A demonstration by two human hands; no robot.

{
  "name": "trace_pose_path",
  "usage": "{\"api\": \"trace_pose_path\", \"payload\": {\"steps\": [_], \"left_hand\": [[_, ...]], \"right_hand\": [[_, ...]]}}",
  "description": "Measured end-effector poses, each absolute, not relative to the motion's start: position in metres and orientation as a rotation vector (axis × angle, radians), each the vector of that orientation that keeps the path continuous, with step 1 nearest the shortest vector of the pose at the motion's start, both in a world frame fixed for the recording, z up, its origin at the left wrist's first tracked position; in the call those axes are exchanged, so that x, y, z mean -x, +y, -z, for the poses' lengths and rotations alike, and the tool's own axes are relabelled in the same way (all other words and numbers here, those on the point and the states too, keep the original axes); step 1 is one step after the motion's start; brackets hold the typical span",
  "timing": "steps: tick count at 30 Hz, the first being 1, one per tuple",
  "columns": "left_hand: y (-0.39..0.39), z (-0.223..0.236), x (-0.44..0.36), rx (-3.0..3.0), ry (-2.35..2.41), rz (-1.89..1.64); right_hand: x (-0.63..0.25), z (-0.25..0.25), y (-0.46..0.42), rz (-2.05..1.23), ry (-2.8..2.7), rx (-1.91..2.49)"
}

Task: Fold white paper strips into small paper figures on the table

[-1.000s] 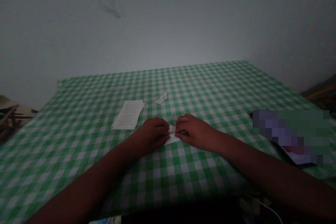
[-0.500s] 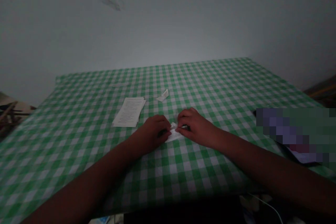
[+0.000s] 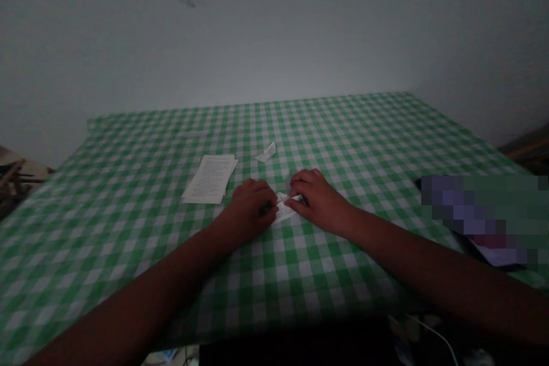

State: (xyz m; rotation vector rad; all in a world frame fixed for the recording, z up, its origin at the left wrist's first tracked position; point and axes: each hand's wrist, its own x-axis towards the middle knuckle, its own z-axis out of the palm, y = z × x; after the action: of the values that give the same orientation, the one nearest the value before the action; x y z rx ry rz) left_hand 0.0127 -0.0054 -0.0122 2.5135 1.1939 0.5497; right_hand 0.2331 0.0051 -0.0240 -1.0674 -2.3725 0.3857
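Observation:
A small folded strip of white paper (image 3: 283,210) lies on the green gingham tablecloth (image 3: 128,251), pinched at both ends. My left hand (image 3: 249,209) grips its left end and my right hand (image 3: 316,200) its right end, the fingers curled over it. Part of the paper is hidden under my fingers. A small dark mark shows at the fingertips of each hand, too small to name. Just beyond my left hand lies a stack of printed sheets (image 3: 210,179), and a small folded paper scrap (image 3: 266,152) sits further back.
The cloth-covered table ends at a pale wall (image 3: 274,40) behind it. A pixelated flat object (image 3: 476,217) lies at the right. Wooden sticks (image 3: 17,171) show past the left edge, and a white cable (image 3: 433,334) hangs below the near edge.
The table has shifted slightly upward in view. Both hands stay on the folded paper, with my right hand slightly further forward and the fingers closer together.

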Motion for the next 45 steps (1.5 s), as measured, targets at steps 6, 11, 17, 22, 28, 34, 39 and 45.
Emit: {"api": "trace_pose_path", "payload": {"steps": [6, 11, 17, 22, 28, 34, 39, 45], "left_hand": [[-0.006, 0.011, -0.014, -2.510, 1.237, -0.486], [-0.009, 0.006, -0.015, -2.574, 1.283, -0.430], [-0.008, 0.005, -0.014, -2.617, 1.403, -0.434], [-0.007, 0.008, -0.013, -2.632, 1.472, -0.472], [-0.006, 0.012, -0.011, -2.566, 1.465, -0.509], [-0.004, 0.015, -0.007, -2.525, 1.424, -0.550], [-0.002, 0.019, -0.006, -2.503, 1.416, -0.594], [-0.001, 0.021, -0.004, -2.496, 1.445, -0.595]], "right_hand": [[-0.230, 0.023, 0.006, -0.344, -2.366, 1.097], [-0.229, 0.023, 0.008, -0.346, -2.332, 1.138], [-0.232, 0.014, 0.000, -0.282, -2.276, 1.088], [-0.231, 0.003, -0.013, -0.243, -2.430, 0.904], [-0.227, 0.007, -0.018, -0.342, -2.597, 0.818], [-0.227, 0.008, -0.020, -0.293, -2.643, 0.879], [-0.227, 0.009, -0.020, -0.292, -2.638, 0.875], [-0.226, 0.009, -0.022, -0.301, -2.656, 0.942]]}}
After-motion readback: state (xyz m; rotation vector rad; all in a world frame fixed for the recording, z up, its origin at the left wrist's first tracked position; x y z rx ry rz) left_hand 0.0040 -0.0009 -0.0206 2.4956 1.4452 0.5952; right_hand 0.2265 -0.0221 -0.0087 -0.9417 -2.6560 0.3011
